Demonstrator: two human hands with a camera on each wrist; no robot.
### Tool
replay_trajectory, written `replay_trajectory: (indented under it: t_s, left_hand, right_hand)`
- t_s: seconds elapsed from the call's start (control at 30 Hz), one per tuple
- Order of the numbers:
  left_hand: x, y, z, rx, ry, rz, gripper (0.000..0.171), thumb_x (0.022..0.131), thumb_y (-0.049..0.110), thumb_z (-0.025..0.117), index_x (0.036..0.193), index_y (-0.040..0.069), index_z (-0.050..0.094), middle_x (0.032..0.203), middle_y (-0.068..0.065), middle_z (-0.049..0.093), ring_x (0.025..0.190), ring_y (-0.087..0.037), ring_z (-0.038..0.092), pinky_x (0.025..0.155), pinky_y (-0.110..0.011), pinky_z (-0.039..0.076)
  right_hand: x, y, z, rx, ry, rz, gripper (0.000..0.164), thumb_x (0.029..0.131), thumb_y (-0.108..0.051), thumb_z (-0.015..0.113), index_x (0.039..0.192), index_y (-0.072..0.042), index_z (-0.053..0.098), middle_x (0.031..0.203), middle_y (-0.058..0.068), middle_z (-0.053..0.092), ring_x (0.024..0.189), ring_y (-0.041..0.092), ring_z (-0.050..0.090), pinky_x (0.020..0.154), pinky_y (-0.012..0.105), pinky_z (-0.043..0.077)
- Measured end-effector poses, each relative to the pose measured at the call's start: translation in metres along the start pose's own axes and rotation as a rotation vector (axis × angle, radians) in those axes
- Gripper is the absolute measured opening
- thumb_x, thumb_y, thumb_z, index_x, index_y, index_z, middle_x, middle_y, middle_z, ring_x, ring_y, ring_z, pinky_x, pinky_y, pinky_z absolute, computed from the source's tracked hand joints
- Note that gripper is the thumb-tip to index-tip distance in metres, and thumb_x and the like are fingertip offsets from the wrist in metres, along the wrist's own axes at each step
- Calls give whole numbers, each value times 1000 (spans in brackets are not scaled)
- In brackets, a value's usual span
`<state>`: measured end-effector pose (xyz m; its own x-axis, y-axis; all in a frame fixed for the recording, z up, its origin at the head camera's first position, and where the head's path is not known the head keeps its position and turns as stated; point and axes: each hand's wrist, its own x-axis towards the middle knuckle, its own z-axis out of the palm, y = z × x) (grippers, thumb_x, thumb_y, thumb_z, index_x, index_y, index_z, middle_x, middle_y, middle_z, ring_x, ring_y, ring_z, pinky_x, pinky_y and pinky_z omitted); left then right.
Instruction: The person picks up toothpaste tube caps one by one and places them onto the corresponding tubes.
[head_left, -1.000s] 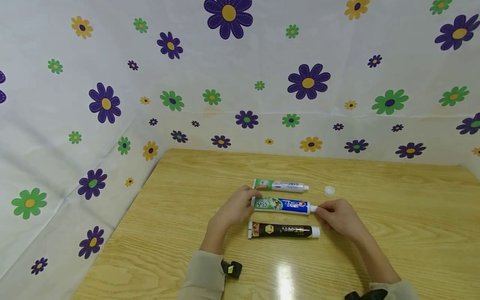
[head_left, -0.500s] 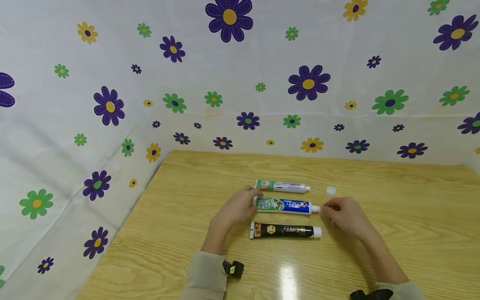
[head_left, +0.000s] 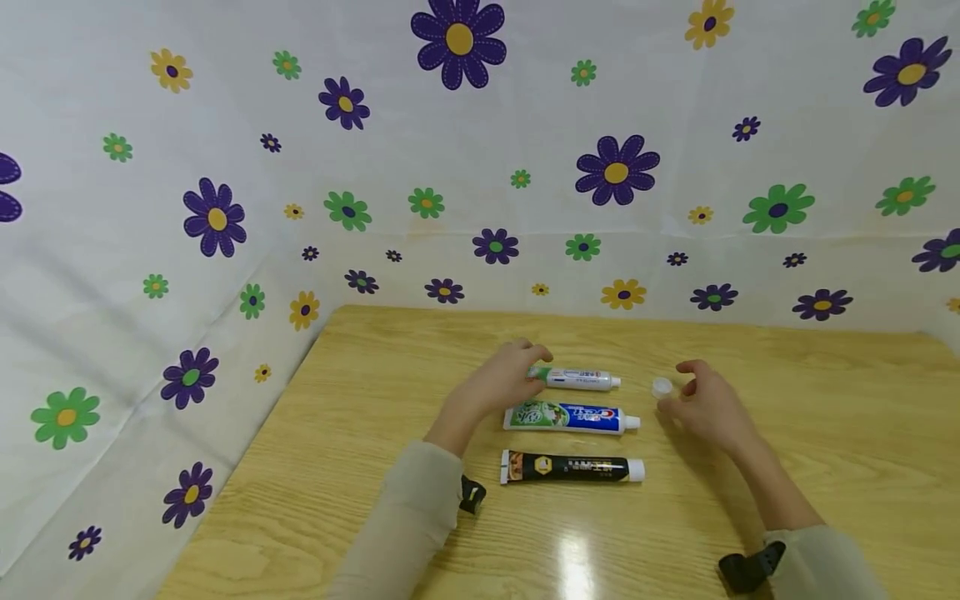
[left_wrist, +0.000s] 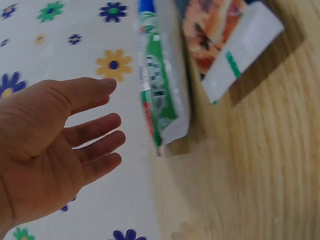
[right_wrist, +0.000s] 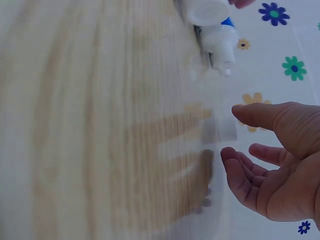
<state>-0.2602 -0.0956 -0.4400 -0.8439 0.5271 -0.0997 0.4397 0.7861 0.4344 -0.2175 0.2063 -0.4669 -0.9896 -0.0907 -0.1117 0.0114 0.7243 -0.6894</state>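
Note:
Three toothpaste tubes lie in a row. The rear white-and-green toothpaste tube (head_left: pixel 581 379) has its left end partly hidden by my left hand (head_left: pixel 498 379), whose thumb and fingers are apart; whether they touch it I cannot tell. In front of it lies the blue-and-green toothpaste tube (head_left: pixel 570 417), with a white tip at its right end. Nearest me is the black toothpaste tube (head_left: pixel 573 467) with a white cap. My right hand (head_left: pixel 708 404) reaches beside a small round white cap (head_left: pixel 662 387), thumb and fingers parted; contact is unclear. The right wrist view shows its fingers slightly bent, gripping nothing.
All of it lies on a wooden table (head_left: pixel 825 433). A white sheet (head_left: pixel 540 108) printed with flowers rises behind the table and along its left side. A dark strap device (head_left: pixel 750 568) sits on the right wrist.
My left hand has moved from the blue-and-green toothpaste tube back to the rear tube. My right hand has left the blue-and-green tube's white tip and moved back toward the loose cap.

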Motion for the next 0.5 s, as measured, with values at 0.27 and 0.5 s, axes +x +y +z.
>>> replay_trajectory:
  t_s: [0.27,0.5]
  left_hand:
    - [31,4,14,137,-113,-30,51,97,26,65,145,17,50,138,-8,53,123,-24,52,104,-39,45]
    - [45,8,21,209,-133,-10,44,97,25,66,139,18,56,125,-3,57,105,-16,55,92,-32,49]
  right_hand:
    - [12,-4,6,-43,-51,16,60,89,-27,70,130,10,47,108,28,59,89,34,56,76,44,50]
    - [15,-4,10,-99,-8,8,47,89,-28,70,114,9,55,98,22,62,82,29,57,70,39,48]
